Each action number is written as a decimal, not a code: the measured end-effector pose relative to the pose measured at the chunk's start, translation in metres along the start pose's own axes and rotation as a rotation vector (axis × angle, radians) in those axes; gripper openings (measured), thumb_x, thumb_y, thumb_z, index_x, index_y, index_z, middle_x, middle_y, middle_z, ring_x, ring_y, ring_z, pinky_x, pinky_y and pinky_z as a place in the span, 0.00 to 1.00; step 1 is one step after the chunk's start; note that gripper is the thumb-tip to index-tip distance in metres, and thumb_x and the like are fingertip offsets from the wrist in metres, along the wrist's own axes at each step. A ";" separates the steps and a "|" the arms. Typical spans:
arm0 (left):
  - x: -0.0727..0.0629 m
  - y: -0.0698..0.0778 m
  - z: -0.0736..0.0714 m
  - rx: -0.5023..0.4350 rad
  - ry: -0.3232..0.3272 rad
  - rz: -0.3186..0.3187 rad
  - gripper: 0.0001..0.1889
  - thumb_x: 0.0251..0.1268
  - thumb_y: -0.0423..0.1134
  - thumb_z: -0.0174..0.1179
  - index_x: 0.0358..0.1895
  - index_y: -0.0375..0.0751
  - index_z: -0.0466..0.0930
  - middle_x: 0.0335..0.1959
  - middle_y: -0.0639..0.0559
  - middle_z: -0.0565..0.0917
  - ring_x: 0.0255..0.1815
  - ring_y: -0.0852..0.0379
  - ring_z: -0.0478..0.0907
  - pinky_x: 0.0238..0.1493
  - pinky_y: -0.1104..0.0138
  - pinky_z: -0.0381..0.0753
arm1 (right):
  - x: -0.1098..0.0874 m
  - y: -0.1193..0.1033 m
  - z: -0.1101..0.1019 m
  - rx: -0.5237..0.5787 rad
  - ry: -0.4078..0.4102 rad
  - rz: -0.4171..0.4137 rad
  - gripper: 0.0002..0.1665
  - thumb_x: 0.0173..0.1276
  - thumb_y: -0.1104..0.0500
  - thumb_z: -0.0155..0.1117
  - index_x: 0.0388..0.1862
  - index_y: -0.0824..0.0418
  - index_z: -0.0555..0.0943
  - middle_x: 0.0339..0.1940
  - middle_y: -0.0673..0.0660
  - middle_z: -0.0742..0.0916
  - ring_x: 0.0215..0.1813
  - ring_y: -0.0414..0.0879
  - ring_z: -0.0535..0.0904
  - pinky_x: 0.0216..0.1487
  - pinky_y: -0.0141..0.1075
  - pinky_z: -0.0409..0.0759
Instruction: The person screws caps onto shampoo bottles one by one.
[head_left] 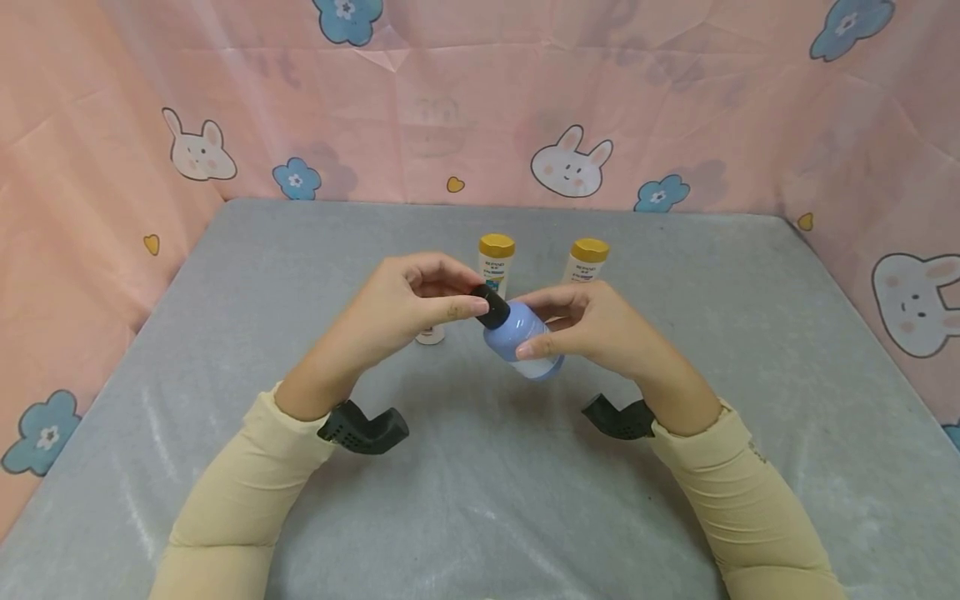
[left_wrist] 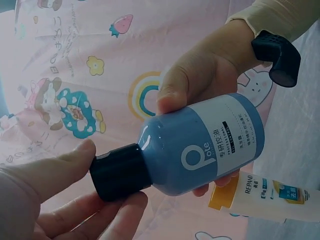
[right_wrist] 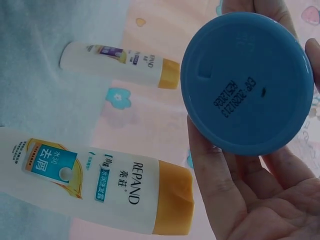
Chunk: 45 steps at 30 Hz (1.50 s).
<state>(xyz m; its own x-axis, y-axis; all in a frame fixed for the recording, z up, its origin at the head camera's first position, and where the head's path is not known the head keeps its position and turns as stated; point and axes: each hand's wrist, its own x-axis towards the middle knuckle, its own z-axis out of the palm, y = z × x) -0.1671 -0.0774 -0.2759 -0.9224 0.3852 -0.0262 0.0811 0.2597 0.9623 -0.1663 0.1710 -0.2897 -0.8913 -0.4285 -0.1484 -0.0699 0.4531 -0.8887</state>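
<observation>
A blue bottle (head_left: 517, 333) with a white label and a black cap (head_left: 491, 307) is held tilted above the table, its cap toward the upper left. My left hand (head_left: 420, 296) pinches the cap between thumb and fingers. Around the bottle's body, my right hand (head_left: 592, 325) grips with the thumb on the near side. The left wrist view shows the label (left_wrist: 220, 135) facing that camera. In the right wrist view the round bottle base (right_wrist: 247, 82) faces the camera, with printed dates on it.
Behind the hands stand two white bottles with yellow caps, a left one (head_left: 496, 258) and a right one (head_left: 587, 260). The base of another white object (head_left: 431, 335) shows below my left hand, mostly hidden. Grey cloth covers the table (head_left: 480, 500); a pink printed curtain (head_left: 495, 100) hangs behind.
</observation>
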 end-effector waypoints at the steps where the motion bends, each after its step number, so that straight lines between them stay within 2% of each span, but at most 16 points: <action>1: 0.000 -0.001 0.000 -0.004 0.002 0.000 0.13 0.59 0.43 0.72 0.46 0.48 0.86 0.42 0.51 0.89 0.44 0.56 0.87 0.49 0.59 0.82 | 0.000 0.000 0.000 -0.001 0.001 0.003 0.31 0.55 0.56 0.80 0.59 0.58 0.83 0.53 0.58 0.88 0.49 0.48 0.86 0.48 0.39 0.84; 7: 0.000 0.000 0.002 -0.003 0.012 0.038 0.12 0.59 0.40 0.72 0.46 0.45 0.88 0.41 0.51 0.90 0.43 0.57 0.86 0.46 0.65 0.82 | 0.000 0.001 0.000 -0.006 0.004 0.006 0.31 0.54 0.56 0.80 0.58 0.58 0.83 0.53 0.58 0.88 0.49 0.48 0.86 0.49 0.39 0.84; 12: -0.001 0.000 0.002 -0.006 -0.007 0.094 0.14 0.61 0.36 0.70 0.49 0.42 0.87 0.44 0.49 0.90 0.43 0.57 0.86 0.45 0.68 0.83 | 0.000 0.002 -0.001 -0.004 0.005 0.001 0.31 0.54 0.56 0.81 0.58 0.58 0.84 0.51 0.58 0.88 0.49 0.48 0.86 0.48 0.38 0.84; 21: -0.001 -0.002 0.000 0.006 -0.079 0.192 0.17 0.64 0.33 0.66 0.56 0.37 0.84 0.53 0.48 0.87 0.53 0.55 0.85 0.53 0.66 0.84 | 0.001 0.004 -0.002 0.002 0.000 -0.001 0.31 0.53 0.56 0.81 0.57 0.58 0.84 0.52 0.58 0.88 0.50 0.47 0.85 0.49 0.38 0.84; 23: -0.002 -0.002 -0.001 0.017 -0.084 0.180 0.17 0.65 0.34 0.66 0.57 0.39 0.84 0.54 0.50 0.87 0.54 0.58 0.84 0.54 0.65 0.83 | 0.001 0.003 -0.002 0.002 0.000 0.002 0.30 0.54 0.56 0.80 0.57 0.58 0.84 0.51 0.58 0.88 0.50 0.47 0.85 0.49 0.38 0.84; 25: -0.003 0.000 -0.002 0.025 -0.072 0.136 0.17 0.64 0.38 0.67 0.56 0.44 0.84 0.54 0.53 0.87 0.55 0.60 0.83 0.55 0.63 0.83 | 0.001 0.003 -0.001 0.002 -0.002 0.007 0.30 0.54 0.56 0.80 0.57 0.57 0.84 0.51 0.57 0.88 0.50 0.48 0.85 0.49 0.38 0.84; 28: -0.004 0.003 -0.001 0.044 -0.022 0.067 0.16 0.62 0.43 0.70 0.53 0.51 0.86 0.50 0.57 0.87 0.53 0.62 0.83 0.53 0.61 0.81 | 0.001 0.003 0.000 0.003 -0.003 0.012 0.30 0.55 0.55 0.80 0.58 0.57 0.84 0.51 0.57 0.88 0.49 0.48 0.85 0.48 0.39 0.84; 31: -0.004 0.004 0.002 0.054 0.026 0.034 0.14 0.60 0.45 0.71 0.49 0.51 0.86 0.45 0.55 0.88 0.49 0.60 0.84 0.51 0.61 0.81 | 0.002 0.003 0.000 0.006 0.000 0.008 0.30 0.55 0.55 0.80 0.58 0.57 0.84 0.51 0.58 0.88 0.48 0.48 0.85 0.48 0.39 0.84; 37: -0.002 0.002 0.007 0.061 0.071 0.019 0.12 0.59 0.46 0.72 0.46 0.50 0.87 0.42 0.54 0.89 0.44 0.57 0.85 0.46 0.62 0.81 | 0.002 0.004 0.001 0.008 0.009 -0.003 0.29 0.55 0.56 0.80 0.57 0.58 0.84 0.50 0.58 0.89 0.48 0.48 0.86 0.47 0.39 0.84; 45: 0.000 -0.002 0.008 0.049 0.081 0.064 0.14 0.60 0.42 0.72 0.49 0.46 0.88 0.45 0.53 0.90 0.45 0.59 0.86 0.47 0.64 0.83 | 0.002 0.004 0.000 -0.018 0.017 0.009 0.30 0.55 0.55 0.79 0.57 0.57 0.84 0.49 0.58 0.89 0.48 0.48 0.85 0.47 0.38 0.84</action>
<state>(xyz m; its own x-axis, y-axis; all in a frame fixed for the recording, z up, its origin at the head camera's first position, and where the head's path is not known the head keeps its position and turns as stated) -0.1640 -0.0704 -0.2797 -0.9421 0.3303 0.0585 0.1572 0.2807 0.9468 -0.1680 0.1721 -0.2934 -0.8994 -0.4110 -0.1491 -0.0697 0.4714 -0.8792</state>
